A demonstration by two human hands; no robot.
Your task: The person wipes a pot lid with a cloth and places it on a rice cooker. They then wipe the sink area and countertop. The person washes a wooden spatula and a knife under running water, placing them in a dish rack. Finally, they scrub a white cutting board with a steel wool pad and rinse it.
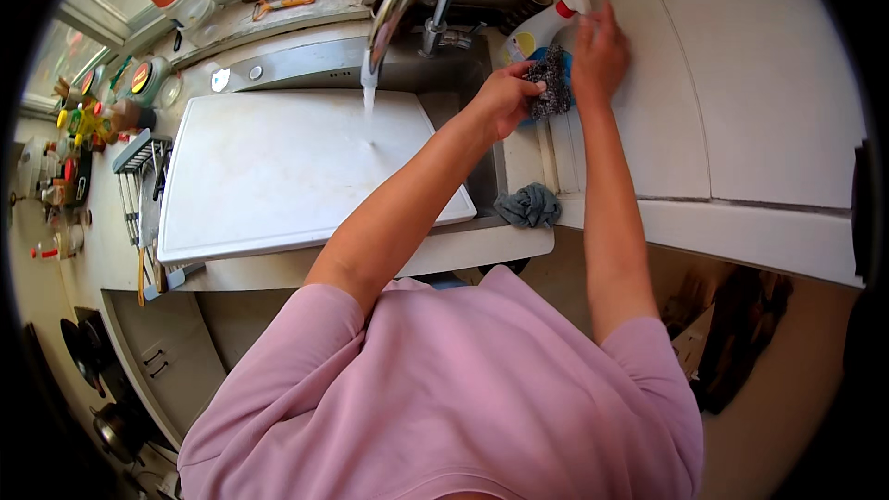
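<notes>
My left hand (510, 97) pinches a dark speckled scouring pad (550, 87) over the right end of the sink. Just right of it, my right hand (601, 59) is raised and slightly blurred, its fingers spread beside a white spray bottle (535, 33) with a red-and-white trigger head. I see nothing held in it, though its palm is partly hidden. A blue object (568, 73) shows behind the pad, mostly covered. Water runs from the chrome faucet (378, 48) onto a large white cutting board (298, 173), which lies across the steel sink (451, 80).
A crumpled grey-green cloth (529, 205) lies at the counter's right front corner. Left of the board stands a rack (142, 153) with wooden-handled utensils. Jars and bottles (87, 121) crowd the far left. An orange-handled peeler (285, 5) rests on the sill. White panels (660, 83) border the right.
</notes>
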